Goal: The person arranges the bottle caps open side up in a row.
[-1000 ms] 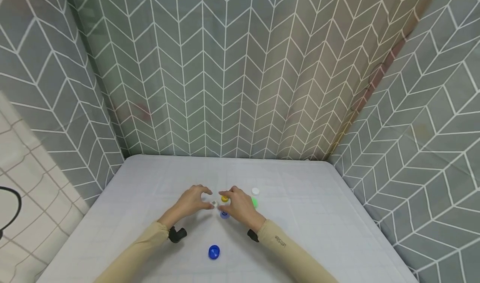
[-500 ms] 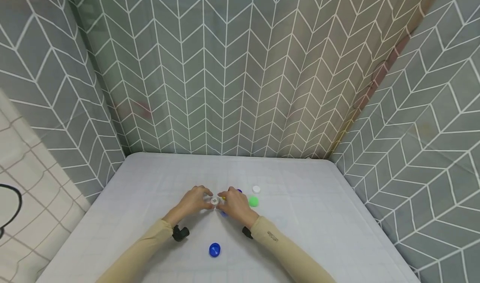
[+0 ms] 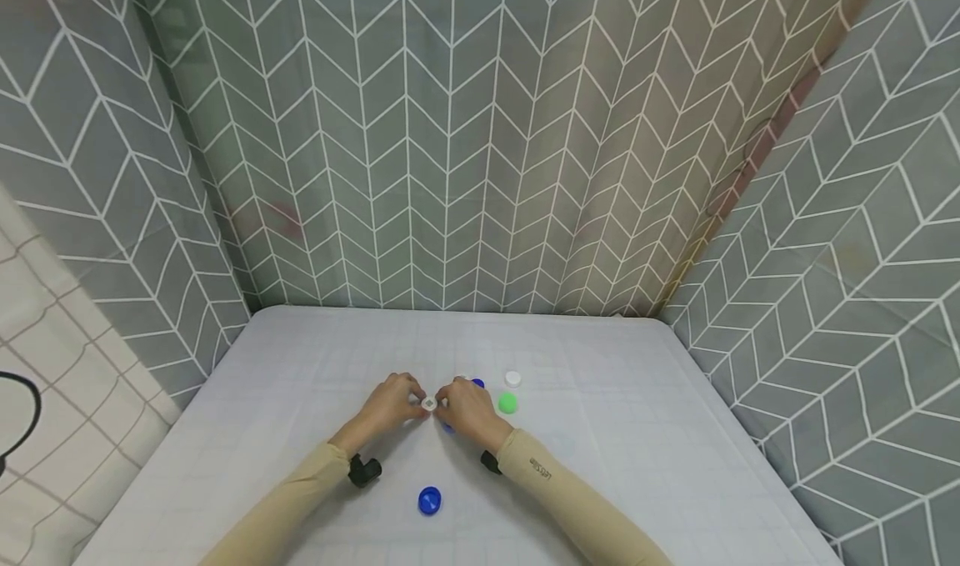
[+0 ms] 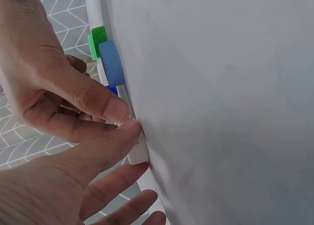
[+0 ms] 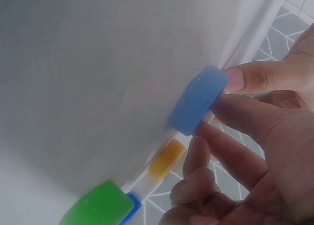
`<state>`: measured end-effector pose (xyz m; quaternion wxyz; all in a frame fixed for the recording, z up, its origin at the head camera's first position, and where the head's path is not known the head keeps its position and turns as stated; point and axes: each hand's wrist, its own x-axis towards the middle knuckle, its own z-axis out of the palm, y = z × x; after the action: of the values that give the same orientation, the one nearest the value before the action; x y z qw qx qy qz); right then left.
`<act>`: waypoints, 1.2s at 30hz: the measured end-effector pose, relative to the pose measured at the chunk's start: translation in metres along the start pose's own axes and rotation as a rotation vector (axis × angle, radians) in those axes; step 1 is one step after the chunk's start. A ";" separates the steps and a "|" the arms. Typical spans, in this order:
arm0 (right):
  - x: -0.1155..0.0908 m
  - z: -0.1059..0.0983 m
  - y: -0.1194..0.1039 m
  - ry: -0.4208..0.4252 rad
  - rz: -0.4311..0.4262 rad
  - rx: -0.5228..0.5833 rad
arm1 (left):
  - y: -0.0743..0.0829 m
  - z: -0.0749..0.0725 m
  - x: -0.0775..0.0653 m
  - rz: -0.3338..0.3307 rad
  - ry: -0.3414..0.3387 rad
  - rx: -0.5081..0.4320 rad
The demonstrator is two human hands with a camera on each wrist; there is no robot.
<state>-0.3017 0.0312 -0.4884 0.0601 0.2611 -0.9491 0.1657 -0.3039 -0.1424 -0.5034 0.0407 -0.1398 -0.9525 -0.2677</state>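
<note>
A small white cap [image 3: 429,403] sits on the table between both hands. My left hand [image 3: 391,408] pinches it from the left, thumb and index finger at its sides in the left wrist view. From the right, the thumb and fingertips of my right hand [image 3: 471,412] pinch the same cap. A light-blue cap [image 5: 198,101] stands close by the right hand, mostly hidden under it in the head view. The yellow cap [image 5: 168,159] is behind the right hand, seen in the right wrist view.
To the right of the hands lie a green cap [image 3: 507,403], a second white cap [image 3: 513,378] and a dark-blue cap [image 3: 477,382]. Another blue cap [image 3: 430,500] lies nearer the front. A patterned curtain [image 3: 450,174] hangs behind the white-covered table [image 3: 600,433].
Both hands have closed in on the small white cap, their fingertips coming together at its sides. The right hand has moved slightly left, uncovering the green and dark-blue caps.
</note>
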 end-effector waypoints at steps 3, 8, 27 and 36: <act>0.000 0.000 0.001 0.002 0.000 0.011 | 0.001 0.000 0.000 0.006 0.008 -0.001; 0.000 -0.005 0.003 -0.001 0.019 0.039 | 0.007 -0.006 0.000 -0.002 0.017 -0.012; -0.029 -0.048 0.014 0.072 -0.001 0.045 | 0.039 -0.012 0.000 0.082 0.046 -0.184; -0.060 -0.066 0.017 0.092 -0.017 0.115 | 0.063 -0.014 -0.015 0.164 -0.071 -0.355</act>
<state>-0.2573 0.0968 -0.4435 0.0898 0.2645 -0.9319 0.2313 -0.2717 -0.1018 -0.4618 0.0038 -0.2314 -0.8765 -0.4221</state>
